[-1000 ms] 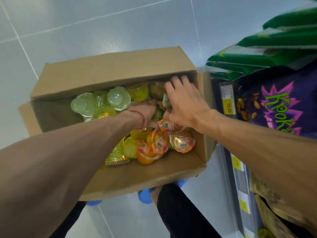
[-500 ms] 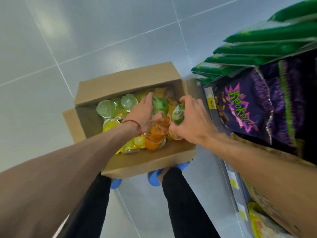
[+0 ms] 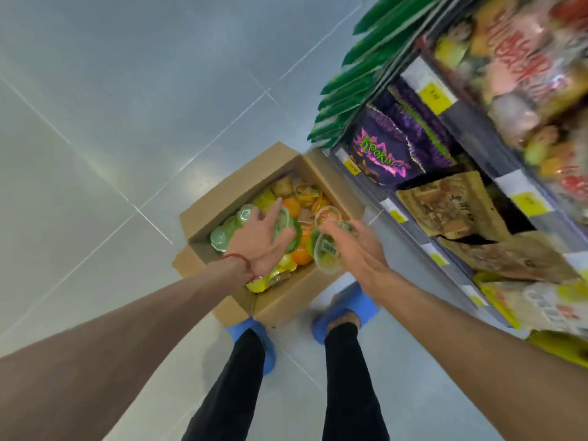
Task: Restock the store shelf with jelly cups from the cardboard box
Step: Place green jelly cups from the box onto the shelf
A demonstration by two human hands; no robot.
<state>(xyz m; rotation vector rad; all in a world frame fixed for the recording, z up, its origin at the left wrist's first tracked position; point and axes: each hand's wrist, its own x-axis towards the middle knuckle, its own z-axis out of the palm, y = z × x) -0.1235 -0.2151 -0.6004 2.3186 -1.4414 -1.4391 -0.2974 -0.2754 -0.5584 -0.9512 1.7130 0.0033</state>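
Observation:
An open cardboard box point(image 3: 286, 300) stands on the floor by my feet, filled with several jelly cups point(image 3: 296, 202) in green, yellow and orange. My left hand point(image 3: 257, 240) is above the box and holds green jelly cups point(image 3: 291, 229) against its palm. My right hand point(image 3: 359, 249) is raised over the box's right side and grips stacked jelly cups point(image 3: 327, 253), lids facing left. The store shelf point(image 3: 410, 224) rises at the right.
Purple snack bags point(image 3: 381, 154), green packets point(image 3: 350, 81) and brown packs point(image 3: 451, 205) fill the shelves with yellow price tags. Grey tiled floor point(image 3: 111, 106) lies to the left. My legs in black trousers and blue slippers point(image 3: 343, 316) stand just behind the box.
I have stood up: the box looks smaller and farther away. Both hands have lifted out of the box holding jelly cups, and more of the shelf has come into view.

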